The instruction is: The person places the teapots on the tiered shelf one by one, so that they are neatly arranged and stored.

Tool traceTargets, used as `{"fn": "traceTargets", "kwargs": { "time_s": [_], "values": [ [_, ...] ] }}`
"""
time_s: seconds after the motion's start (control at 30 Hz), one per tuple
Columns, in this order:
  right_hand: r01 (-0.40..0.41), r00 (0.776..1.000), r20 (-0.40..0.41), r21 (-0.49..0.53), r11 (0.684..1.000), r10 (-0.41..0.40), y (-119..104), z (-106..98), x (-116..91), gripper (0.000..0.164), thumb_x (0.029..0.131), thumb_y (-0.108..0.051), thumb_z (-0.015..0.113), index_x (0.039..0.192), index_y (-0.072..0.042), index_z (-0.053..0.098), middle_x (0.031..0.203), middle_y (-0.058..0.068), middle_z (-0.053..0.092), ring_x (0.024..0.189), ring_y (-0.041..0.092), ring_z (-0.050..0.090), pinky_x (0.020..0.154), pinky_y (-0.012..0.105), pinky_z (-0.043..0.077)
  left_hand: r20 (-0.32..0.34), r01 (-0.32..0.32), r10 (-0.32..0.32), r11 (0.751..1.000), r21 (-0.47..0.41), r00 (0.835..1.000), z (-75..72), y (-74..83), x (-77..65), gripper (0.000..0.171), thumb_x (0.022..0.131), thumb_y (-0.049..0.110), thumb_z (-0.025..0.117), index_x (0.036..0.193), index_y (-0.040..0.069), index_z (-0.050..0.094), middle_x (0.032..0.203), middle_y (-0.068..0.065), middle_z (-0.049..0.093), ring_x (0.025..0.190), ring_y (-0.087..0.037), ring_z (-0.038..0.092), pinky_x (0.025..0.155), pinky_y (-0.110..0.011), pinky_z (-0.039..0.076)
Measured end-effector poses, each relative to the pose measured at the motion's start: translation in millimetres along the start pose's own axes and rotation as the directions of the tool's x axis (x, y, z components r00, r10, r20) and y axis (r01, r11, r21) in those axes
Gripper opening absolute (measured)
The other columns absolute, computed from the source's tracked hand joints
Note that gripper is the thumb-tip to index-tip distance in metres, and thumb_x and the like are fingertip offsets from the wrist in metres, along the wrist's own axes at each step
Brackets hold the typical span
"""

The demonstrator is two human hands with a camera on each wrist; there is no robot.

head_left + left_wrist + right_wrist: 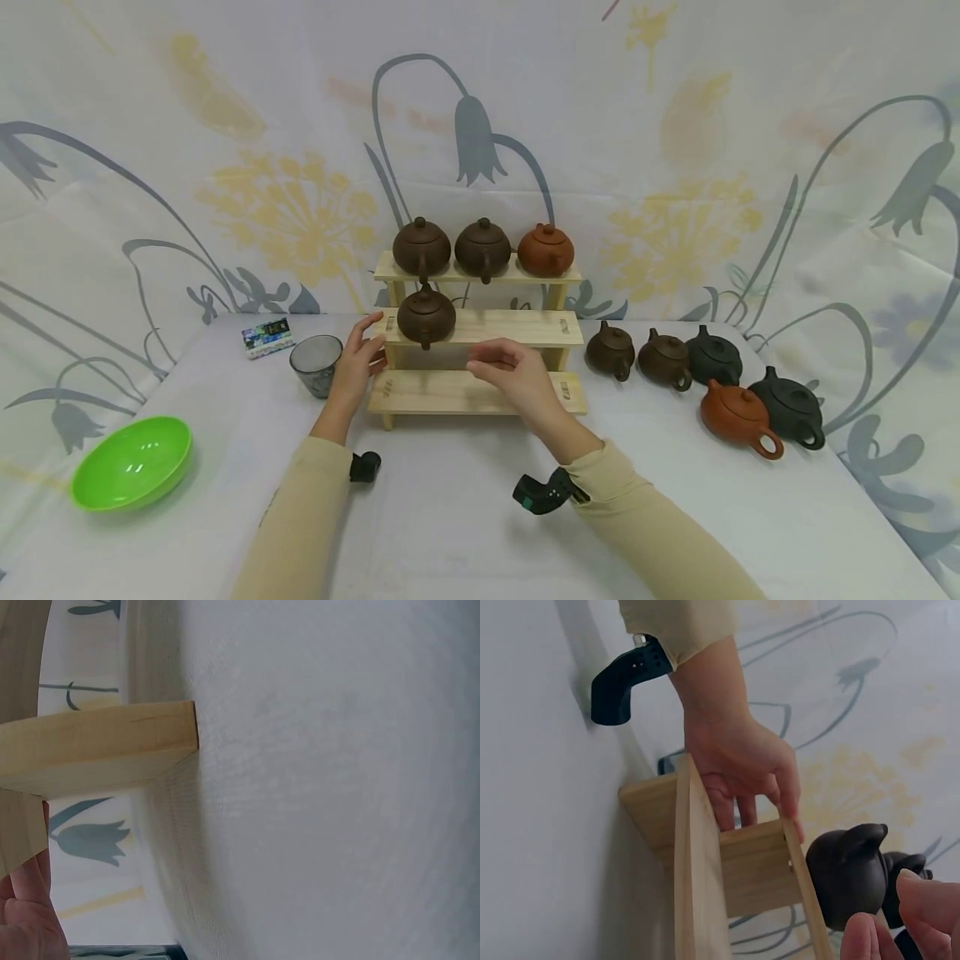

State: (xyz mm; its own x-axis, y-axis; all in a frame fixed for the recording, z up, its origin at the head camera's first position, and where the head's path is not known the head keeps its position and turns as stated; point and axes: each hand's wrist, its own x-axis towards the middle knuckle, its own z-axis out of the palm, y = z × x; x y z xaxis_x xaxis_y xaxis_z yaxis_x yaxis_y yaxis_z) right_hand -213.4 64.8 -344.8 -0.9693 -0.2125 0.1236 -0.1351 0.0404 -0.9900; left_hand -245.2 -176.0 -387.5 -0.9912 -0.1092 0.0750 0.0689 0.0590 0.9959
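A three-tier wooden stand (480, 392) stands mid-table. My left hand (360, 358) holds its left end at the middle board; in the right wrist view the fingers (789, 784) reach above and below that board. A dark brown teapot (426, 317) sits on the middle tier's left part, spout forward. My right hand (517, 379) hovers before the middle and lower tiers, fingers loosely bent, thumb and fingertips apart, holding nothing. Along the top tier are two dark brown teapots (422, 248) and a reddish one (546, 250). The bottom board is bare.
Right of the stand, several teapots stand on the white table: brown ones (610, 350), dark green ones (714, 358) and an orange-red one (738, 415). To the left are a grey glass cup (317, 367), a small patterned box (267, 337) and a green bowl (135, 462). A printed cloth hangs behind.
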Motion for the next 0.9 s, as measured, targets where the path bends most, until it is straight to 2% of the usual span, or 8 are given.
{"fn": "traceTargets", "kwargs": {
  "time_s": [0.17,0.37,0.6,0.9],
  "values": [
    [-0.004,1.0,-0.022,0.009,1.0,0.004,5.3,-16.8,-7.9,0.03,0.083,0.0,0.068,0.112,0.007,0.061,0.105,0.014,0.063,0.093,0.016,0.062,0.082,0.027,0.048,0.005,-0.003,0.003,1.0,-0.002,1.0,-0.6,-1.5,1.0,0.044,0.101,0.022,0.04,0.145,0.018,0.033,0.117,-0.016,0.051,0.107,-0.024,0.052,0.094,-0.036,0.039],
    [-0.039,0.997,-0.065,0.029,0.999,0.041,10.5,-37.3,-15.8,0.03,0.083,0.001,0.067,0.112,0.007,0.06,0.104,0.014,0.063,0.091,0.013,0.062,0.081,0.026,0.048,0.0,0.002,-0.002,1.0,0.006,1.0,0.1,-1.0,1.1,0.044,0.101,0.021,0.04,0.145,0.018,0.032,0.116,-0.015,0.052,0.101,-0.017,0.054,0.092,-0.035,0.04],
    [-0.039,0.992,-0.117,0.003,0.999,0.039,21.0,-60.5,-23.1,0.033,0.083,0.0,0.068,0.112,0.011,0.058,0.103,0.015,0.065,0.09,0.01,0.062,0.078,0.021,0.048,-0.002,0.003,-0.003,1.0,0.002,1.0,-0.2,1.3,-0.5,0.044,0.101,0.021,0.039,0.145,0.018,0.033,0.115,-0.015,0.051,0.104,-0.023,0.053,0.092,-0.036,0.04],
    [-0.058,0.984,-0.169,-0.011,0.998,0.055,29.1,-86.3,-33.7,0.037,0.084,0.0,0.067,0.116,0.014,0.054,0.099,0.006,0.065,0.088,0.007,0.061,0.078,0.02,0.047,0.005,0.008,-0.008,1.0,-0.006,1.0,-0.5,-0.9,0.9,0.045,0.102,0.021,0.039,0.145,0.017,0.032,0.117,-0.014,0.051,0.104,-0.021,0.053,0.09,-0.031,0.041]
  ]
}}
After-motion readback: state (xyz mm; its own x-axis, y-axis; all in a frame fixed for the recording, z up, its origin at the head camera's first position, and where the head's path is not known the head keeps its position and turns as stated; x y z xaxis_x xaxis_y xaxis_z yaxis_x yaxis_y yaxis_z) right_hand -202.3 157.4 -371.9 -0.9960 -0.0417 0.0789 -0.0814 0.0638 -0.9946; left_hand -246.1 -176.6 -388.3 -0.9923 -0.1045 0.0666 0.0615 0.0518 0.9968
